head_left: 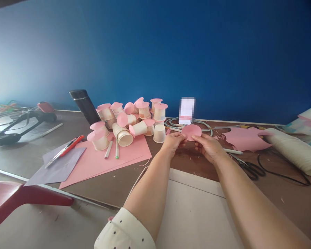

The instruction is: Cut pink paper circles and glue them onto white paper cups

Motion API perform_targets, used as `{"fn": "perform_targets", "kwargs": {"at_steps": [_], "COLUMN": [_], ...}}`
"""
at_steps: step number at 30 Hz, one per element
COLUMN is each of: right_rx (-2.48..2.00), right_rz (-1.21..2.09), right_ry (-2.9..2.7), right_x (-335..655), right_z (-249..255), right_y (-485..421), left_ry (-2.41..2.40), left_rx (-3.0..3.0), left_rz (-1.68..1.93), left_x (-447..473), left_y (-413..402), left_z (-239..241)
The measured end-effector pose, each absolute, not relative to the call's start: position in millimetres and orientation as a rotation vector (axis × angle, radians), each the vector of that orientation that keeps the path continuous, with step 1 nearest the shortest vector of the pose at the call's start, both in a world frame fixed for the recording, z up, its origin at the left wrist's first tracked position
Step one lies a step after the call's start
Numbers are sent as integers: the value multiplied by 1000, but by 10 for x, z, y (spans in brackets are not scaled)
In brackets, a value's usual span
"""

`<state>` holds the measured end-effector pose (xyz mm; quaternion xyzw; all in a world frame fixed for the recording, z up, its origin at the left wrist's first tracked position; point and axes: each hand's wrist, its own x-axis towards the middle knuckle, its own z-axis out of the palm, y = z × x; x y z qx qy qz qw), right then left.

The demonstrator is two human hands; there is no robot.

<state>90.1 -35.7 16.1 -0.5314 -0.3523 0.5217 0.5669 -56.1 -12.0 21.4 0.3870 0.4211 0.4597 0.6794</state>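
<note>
Both my hands hold a round pink paper disc (191, 131) above the brown table (124, 183). My left hand (174, 142) pinches the disc's left edge. My right hand (208, 147) pinches its right edge. To the left of the hands lies a heap of several paper cups (129, 121), many capped with pink discs. One plain cup (159, 133) stands upright just left of my left hand.
Pink paper sheets (106, 160) and a purple sheet (58, 166) lie at the left with a red box cutter (64, 150) and two markers (112, 148). A black flask (84, 104), cut pink paper (243, 138), scissors (248, 167), a cup stack (292, 148), cables and a red chair (12, 200) surround.
</note>
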Motion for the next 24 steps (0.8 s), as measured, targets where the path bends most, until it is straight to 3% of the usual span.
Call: {"fn": "perform_targets", "kwargs": {"at_steps": [24], "right_rx": [-1278], "right_rz": [1156], "right_ry": [-844], "right_x": [902], "right_z": [146], "right_y": [-349], "left_ry": [1001], "left_rx": [870], "left_rz": [1023], "left_x": [-578], "left_y": [-130], "left_z": [249]}}
